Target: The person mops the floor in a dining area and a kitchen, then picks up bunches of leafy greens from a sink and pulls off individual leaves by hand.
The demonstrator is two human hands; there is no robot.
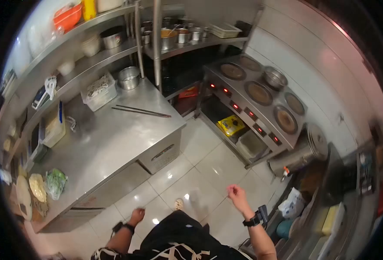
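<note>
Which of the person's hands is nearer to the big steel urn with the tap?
The right. The right hand hangs over the floor tiles just short of the steel urn, while the left hand is down by the steel counter, further from it.

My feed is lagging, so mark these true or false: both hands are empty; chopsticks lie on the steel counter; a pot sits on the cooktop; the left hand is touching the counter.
1. Both hands are empty: true. The left hand and right hand hold nothing.
2. Chopsticks lie on the steel counter: true.
3. A pot sits on the cooktop: true.
4. The left hand is touching the counter: false. It hangs over the tiled floor, apart from the counter.
</note>
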